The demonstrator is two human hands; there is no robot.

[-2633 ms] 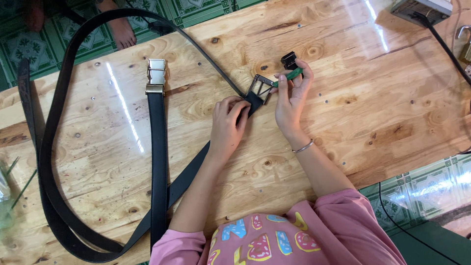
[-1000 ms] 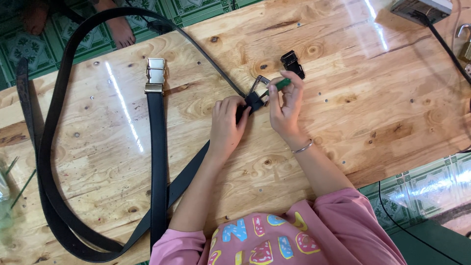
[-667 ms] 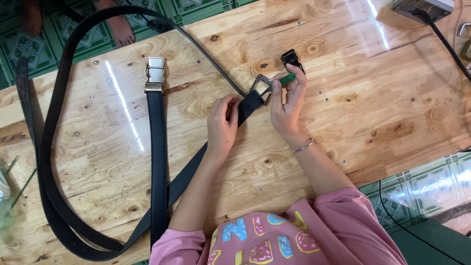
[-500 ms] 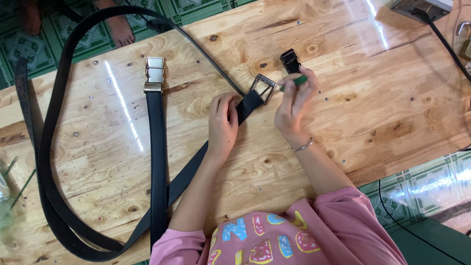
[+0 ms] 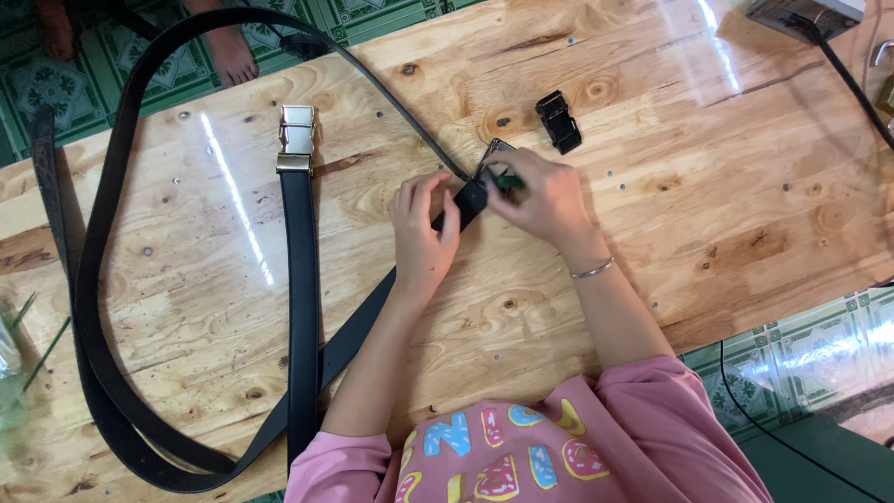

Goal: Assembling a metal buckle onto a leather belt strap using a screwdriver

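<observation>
A black belt (image 5: 354, 331) lies across the wooden worktop (image 5: 726, 214), and its buckle end (image 5: 470, 197) is the landmark for everything here. The left hand (image 5: 424, 233) rests on the strap just beside the buckle end, on the side toward the person's body. Its grip is closed on the belt, with thumb and fingers pressed around the strap at that end. The right hand (image 5: 540, 196) sits on the other side of the buckle end, touching it. Its fingers are pinched shut around a small green tool (image 5: 507, 183), whose tip meets the metal buckle frame (image 5: 494, 151) just past the strap's end.

From the buckle end the strap runs back toward the person's pink sleeve (image 5: 340, 466), then sweeps round in a wide loop over the far edge of the worktop and returns as a thin line to the buckle.

A second black belt (image 5: 303, 307) lies straight, well apart from the buckle end on the left hand's side, its silver buckle (image 5: 298, 140) pointing away from the person. A small black clip (image 5: 559, 121) lies near the buckle end, beyond the right hand and not touching it. A thin bracelet (image 5: 592, 270) circles the right wrist. A bare foot (image 5: 228, 56) stands on the green tiled floor (image 5: 372, 14) beyond the worktop.
</observation>
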